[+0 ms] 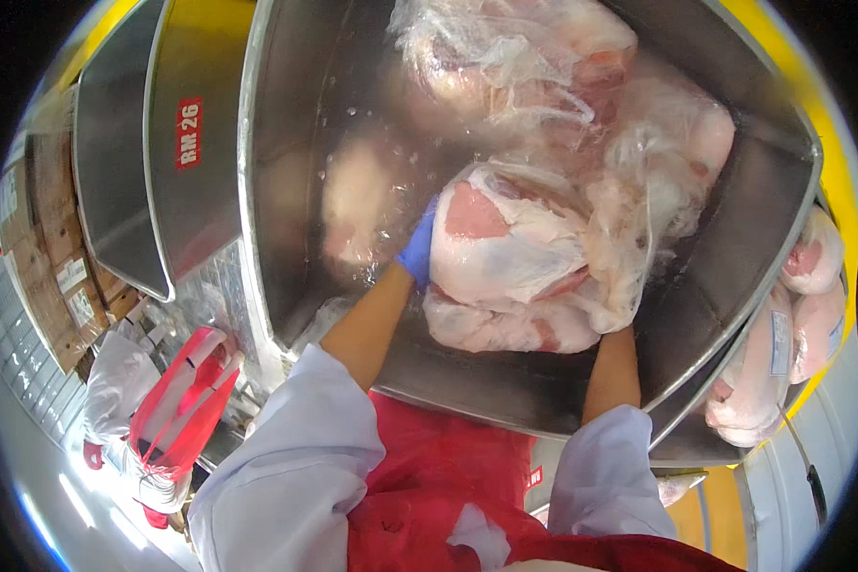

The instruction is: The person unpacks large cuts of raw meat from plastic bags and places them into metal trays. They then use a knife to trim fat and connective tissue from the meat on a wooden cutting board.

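Blue-gloved left hand (419,250) is pressing against the left side of a raw meat cut (505,250); finger closure cannot be told. Right forearm (612,372) is reaching in at lower right, its right hand hidden, grip unknown. The cut is occupying the near part of a metal tub (734,319). Film-wrapped meat pieces (529,48) are lying beyond. A co-worker (186,410) is showing outside, at left.

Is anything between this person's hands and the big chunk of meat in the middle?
Nothing visible blocks the blue-gloved left hand, at the left edge of the raw meat cut. The right hand is hidden; clear plastic film hangs on that side, perhaps in between.
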`<state>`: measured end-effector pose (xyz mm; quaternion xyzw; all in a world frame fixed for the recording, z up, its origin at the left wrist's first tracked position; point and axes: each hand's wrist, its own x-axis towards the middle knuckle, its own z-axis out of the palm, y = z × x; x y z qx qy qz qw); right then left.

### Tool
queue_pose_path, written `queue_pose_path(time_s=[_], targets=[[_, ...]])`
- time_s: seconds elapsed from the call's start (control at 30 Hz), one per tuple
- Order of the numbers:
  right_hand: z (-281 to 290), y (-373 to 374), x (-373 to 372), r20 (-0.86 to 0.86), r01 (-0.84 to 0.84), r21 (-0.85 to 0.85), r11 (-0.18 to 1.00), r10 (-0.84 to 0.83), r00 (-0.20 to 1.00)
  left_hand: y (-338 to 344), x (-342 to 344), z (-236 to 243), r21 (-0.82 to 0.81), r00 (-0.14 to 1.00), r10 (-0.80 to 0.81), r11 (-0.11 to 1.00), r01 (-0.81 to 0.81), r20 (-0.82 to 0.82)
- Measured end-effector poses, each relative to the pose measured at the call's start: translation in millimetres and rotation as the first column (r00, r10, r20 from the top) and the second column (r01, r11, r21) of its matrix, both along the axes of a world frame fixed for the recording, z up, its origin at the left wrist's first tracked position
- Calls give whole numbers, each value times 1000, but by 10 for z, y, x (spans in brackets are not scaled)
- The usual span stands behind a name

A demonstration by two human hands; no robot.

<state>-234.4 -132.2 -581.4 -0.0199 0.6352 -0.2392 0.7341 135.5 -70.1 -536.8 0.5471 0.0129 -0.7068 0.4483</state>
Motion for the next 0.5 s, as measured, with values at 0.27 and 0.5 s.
queue_pose_path(time_s=[0.27, 0.5], targets=[[197, -23, -20, 21, -3, -88, 996, 5, 1000, -151, 92, 331, -181, 991, -80, 978, 99, 109], [1546, 100, 83, 44, -75, -242, 967, 88, 995, 314, 201, 1192, -245, 998, -26, 969, 12, -54]])
